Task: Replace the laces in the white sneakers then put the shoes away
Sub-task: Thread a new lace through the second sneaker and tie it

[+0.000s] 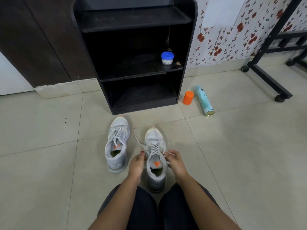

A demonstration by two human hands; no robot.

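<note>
The left hand (137, 161) and right hand (174, 161) each pinch the lace (154, 149) at the top eyelets of the near sneaker (155, 138), which sits on the floor beside its mate (117, 145). I'd work one crossing at a time and keep the ends even.

Two white sneakers upright on the floor (49, 163), toes toward 12 o'clock, heels toward 6. Left sneaker (117, 145) at about 10 o'clock from its mate, slightly farther out and just apart from it; grey-white mesh, orange at the toe tip, orange tab on the tongue, criss-crossed with pale laces (118, 135). Right sneaker (156, 156) nearer, same make, orange triangle on the tongue, threaded with a white lace (153, 149); one free end trailing off toward 10 o'clock, the upper strands pinched on either side by the left hand (137, 165) and the right hand (176, 163).
</note>
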